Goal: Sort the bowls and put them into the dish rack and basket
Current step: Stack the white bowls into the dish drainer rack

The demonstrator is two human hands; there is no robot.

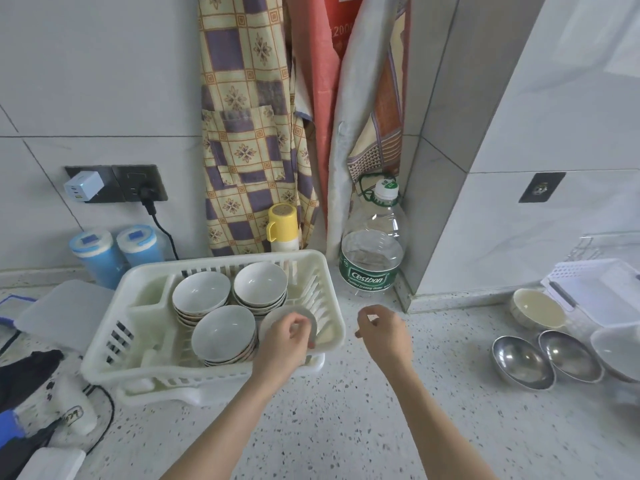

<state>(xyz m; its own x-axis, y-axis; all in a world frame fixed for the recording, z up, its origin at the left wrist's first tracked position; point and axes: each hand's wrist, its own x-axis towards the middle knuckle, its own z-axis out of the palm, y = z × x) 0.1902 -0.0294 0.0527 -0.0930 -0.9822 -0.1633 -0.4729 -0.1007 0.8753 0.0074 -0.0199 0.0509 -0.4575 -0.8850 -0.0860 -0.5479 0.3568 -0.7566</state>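
Holding a small bowl (289,322) in my left grip (289,336) at the dish rack's (214,375) 3 o'clock corner; right grip (381,329) loosely curled, empty.

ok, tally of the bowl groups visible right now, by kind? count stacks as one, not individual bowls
White bowl stacks in the dish rack: 3 (back left, back right, front)
Small white bowl held by the left hand: 1
Steel bowls on the counter at right: 2
Cream-lined bowl by the basket: 1
Total: 7. A further bowl is cut off at the right edge.
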